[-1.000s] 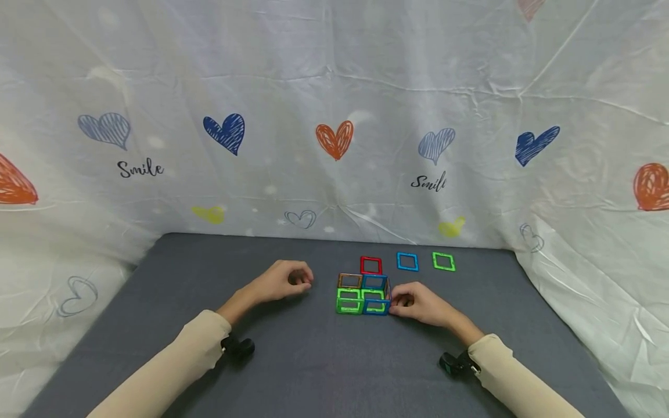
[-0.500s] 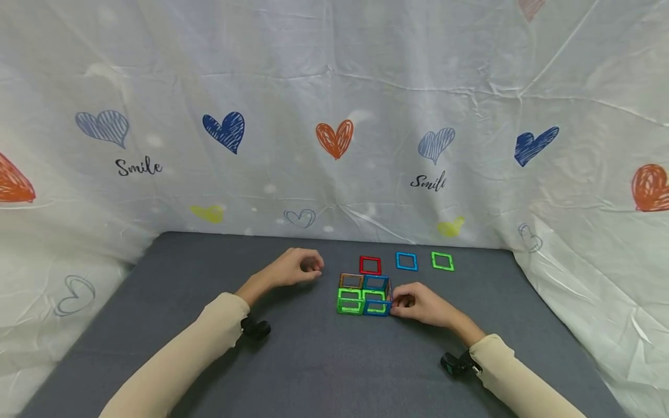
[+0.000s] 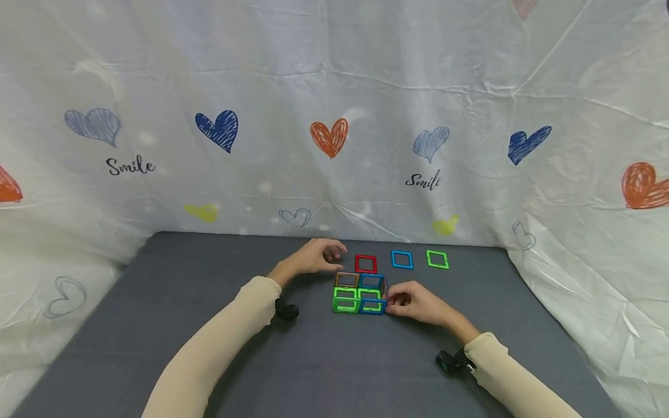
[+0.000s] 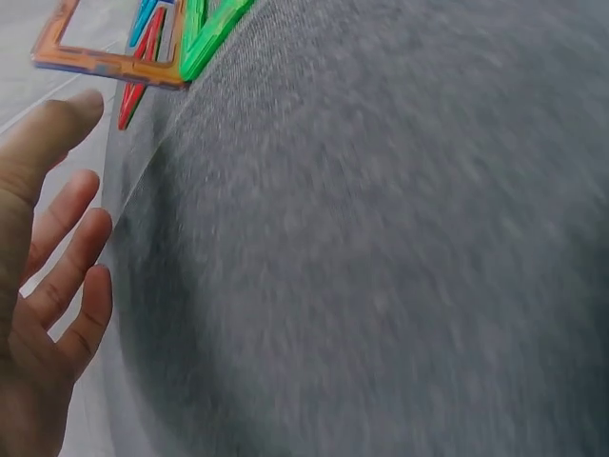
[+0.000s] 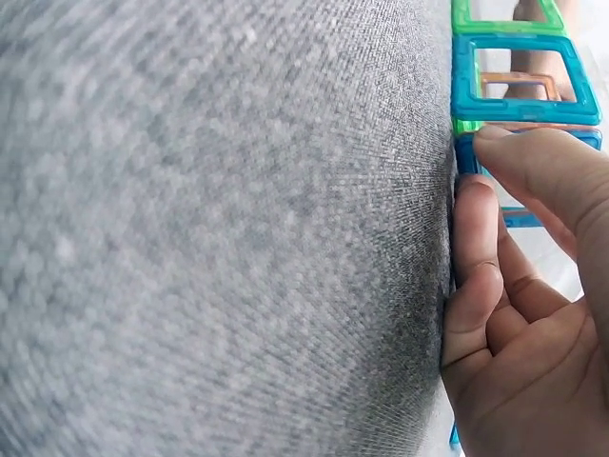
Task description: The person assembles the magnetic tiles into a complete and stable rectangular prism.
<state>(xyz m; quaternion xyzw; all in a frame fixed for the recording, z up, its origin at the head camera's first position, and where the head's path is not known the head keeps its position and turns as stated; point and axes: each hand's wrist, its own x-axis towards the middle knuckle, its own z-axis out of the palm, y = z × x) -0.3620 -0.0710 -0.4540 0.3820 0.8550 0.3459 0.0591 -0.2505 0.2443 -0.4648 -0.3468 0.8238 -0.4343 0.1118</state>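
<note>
A small open structure of square magnetic tiles (image 3: pixel 359 300), green, blue and orange, stands on the dark table. My right hand (image 3: pixel 421 303) is at its right side; in the right wrist view, thumb and fingers pinch the edge beside the blue front tile (image 5: pixel 523 108). My left hand (image 3: pixel 317 256) hovers behind the structure's left back corner with fingers loosely bent and nothing held. In the left wrist view its thumb is near the orange tile (image 4: pixel 114 66), apparently apart from it. A red tile (image 3: pixel 366 271) lies flat just behind the structure, right of the left hand.
A blue tile (image 3: pixel 402 267) and a green tile (image 3: pixel 438 267) lie flat in a row right of the red one, near the table's back edge. The grey-covered table (image 3: pixel 334 366) meets a white curtain (image 3: pixel 261 87) printed with hearts.
My left hand has moved right and away from me, from left of the structure to its back corner near the red tile. The right hand stays at the structure's right side.
</note>
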